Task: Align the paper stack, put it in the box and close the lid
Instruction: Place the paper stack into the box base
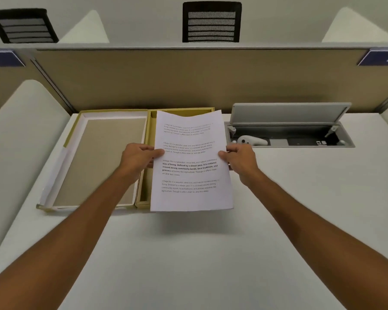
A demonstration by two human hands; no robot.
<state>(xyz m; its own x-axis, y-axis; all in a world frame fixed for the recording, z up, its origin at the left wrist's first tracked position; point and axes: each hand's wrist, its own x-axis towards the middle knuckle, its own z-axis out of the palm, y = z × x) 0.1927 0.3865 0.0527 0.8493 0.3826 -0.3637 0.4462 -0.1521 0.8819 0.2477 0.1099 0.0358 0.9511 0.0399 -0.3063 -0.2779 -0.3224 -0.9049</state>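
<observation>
I hold the thin, floppy paper stack [192,162] pinched at mid-edges by my left hand [136,158] and right hand [241,158], above the open box [151,121] near the worktop's [211,253] far edge.

Paper stack [190,162] covers the box [151,121]; near desk [188,265] lies bare.

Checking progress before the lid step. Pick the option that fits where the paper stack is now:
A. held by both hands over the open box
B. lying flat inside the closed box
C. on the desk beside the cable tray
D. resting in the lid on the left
A: the left hand and right hand grip the paper stack by its side edges above the open box, while the lid lies open to the left.
</observation>
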